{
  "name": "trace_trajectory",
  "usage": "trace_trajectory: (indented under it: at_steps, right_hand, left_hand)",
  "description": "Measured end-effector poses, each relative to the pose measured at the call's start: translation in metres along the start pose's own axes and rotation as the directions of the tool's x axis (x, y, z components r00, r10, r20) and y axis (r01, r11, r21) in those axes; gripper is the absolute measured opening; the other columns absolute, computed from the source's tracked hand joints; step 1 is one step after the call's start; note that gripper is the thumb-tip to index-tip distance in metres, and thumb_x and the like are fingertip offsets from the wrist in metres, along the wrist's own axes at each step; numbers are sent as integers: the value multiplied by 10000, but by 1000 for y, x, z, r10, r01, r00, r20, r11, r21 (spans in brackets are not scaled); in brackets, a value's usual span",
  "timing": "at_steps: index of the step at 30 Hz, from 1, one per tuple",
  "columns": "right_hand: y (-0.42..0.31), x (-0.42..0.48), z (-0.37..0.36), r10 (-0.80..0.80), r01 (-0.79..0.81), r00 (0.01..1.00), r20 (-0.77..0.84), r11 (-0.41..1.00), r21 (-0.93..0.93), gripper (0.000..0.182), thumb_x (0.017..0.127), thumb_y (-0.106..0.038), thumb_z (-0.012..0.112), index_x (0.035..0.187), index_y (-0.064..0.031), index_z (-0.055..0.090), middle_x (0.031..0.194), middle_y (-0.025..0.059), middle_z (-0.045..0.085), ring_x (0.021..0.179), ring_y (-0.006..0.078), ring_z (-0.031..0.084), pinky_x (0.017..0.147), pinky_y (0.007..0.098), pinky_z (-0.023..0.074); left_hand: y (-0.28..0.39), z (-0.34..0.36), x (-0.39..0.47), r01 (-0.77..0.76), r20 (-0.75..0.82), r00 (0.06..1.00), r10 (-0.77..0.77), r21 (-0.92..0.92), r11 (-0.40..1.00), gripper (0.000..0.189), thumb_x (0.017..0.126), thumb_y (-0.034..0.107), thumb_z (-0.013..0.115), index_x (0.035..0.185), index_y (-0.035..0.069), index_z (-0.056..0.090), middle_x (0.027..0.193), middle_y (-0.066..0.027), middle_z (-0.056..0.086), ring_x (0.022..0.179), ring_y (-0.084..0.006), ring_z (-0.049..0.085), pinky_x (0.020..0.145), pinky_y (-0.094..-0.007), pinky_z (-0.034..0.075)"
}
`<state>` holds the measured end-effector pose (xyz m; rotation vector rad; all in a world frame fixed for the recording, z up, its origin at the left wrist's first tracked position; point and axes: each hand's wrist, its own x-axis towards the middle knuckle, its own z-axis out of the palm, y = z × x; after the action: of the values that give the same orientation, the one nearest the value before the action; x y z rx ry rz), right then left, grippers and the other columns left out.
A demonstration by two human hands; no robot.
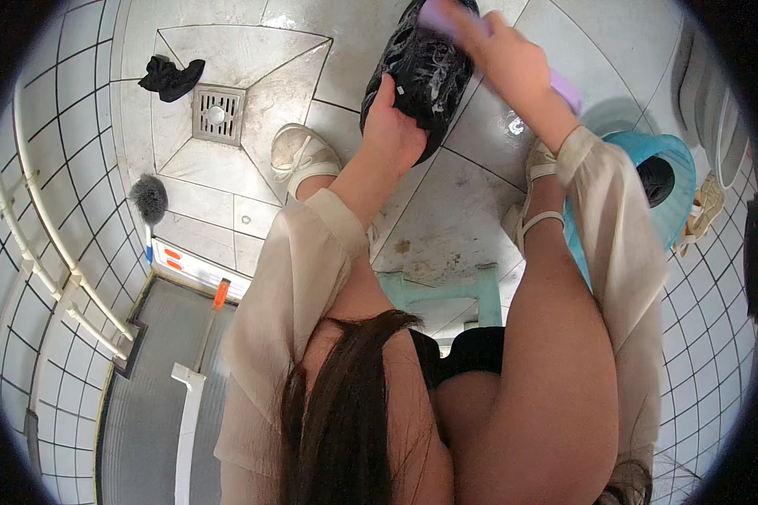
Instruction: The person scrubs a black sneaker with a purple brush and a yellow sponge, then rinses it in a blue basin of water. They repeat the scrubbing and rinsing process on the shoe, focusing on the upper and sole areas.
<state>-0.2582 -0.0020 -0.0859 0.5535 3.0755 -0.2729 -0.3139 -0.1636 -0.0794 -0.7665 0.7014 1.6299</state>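
Wet black fabric (426, 82), streaked with white suds, forms a long rounded shape above the floor tiles. What lies under or inside it is hidden. My left hand (395, 129) grips its near end, thumb on top beside a small white tag. My right hand (511, 63) is closed around a light purple brush (565, 91), whose handle sticks out behind the wrist. The front of the brush is blurred and lies over the far end of the fabric; its bristles are not visible.
A black cloth (170, 77) lies beside a metal floor drain (219, 136). A grey round-headed brush (148, 199) leans at the left wall. At right stands a blue plastic tub (682, 170) with something black inside, near sandals (707, 205). A pale green stool (442, 290) is between my legs.
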Motion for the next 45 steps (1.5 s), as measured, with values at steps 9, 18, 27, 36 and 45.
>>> trace_trajectory:
  at_steps: [9, 18, 27, 36, 45]
  right_hand:
    - [-1, -8, -8, 208, -210, 977, 47, 977, 40, 513, 747, -131, 494, 1203, -341, 388, 829, 78, 480, 689, 264, 579, 535, 371, 502]
    - [-3, -33, -14, -131, 127, 984, 124, 991, 39, 423, 810, -262, 484, 1215, -338, 386, 788, 83, 501, 624, 286, 577, 489, 386, 480]
    - [-12, -20, -9, 62, -45, 972, 226, 996, -77, 517, 809, -260, 501, 1285, -306, 305, 889, 93, 521, 653, 302, 581, 518, 396, 485]
    - [-22, -48, 1, -95, 87, 987, 129, 994, 67, 579, 744, -113, 498, 1276, -274, 333, 822, 93, 472, 610, 261, 578, 433, 361, 473]
    - [-21, -60, -26, -268, 266, 953, 142, 963, 34, 536, 745, -151, 523, 1249, -279, 390, 774, 52, 480, 532, 208, 554, 409, 342, 461]
  left_hand:
    - [-1, -7, 3, 38, 34, 999, -41, 103, 994, 540, 893, 471, 315, 1276, 91, 345, 1268, -64, 424, 1159, -235, 395, 990, -393, 277]
    - [-2, -5, 2, 56, -4, 998, -56, 73, 996, 551, 885, 479, 330, 1264, 80, 366, 1270, -74, 426, 1158, -241, 398, 983, -393, 285]
    - [4, -13, 0, 77, 32, 996, -81, 99, 992, 580, 864, 524, 325, 1277, 118, 361, 1301, -64, 389, 1185, -244, 371, 991, -429, 257]
    - [4, -7, 3, 45, -16, 999, -42, 288, 957, 663, 843, 591, 303, 1288, 100, 332, 1299, -80, 386, 1188, -238, 367, 992, -406, 273]
    - [5, -12, -2, 80, -28, 997, -76, 207, 975, 691, 832, 628, 254, 1259, 99, 377, 1270, -72, 421, 1147, -225, 406, 957, -386, 306]
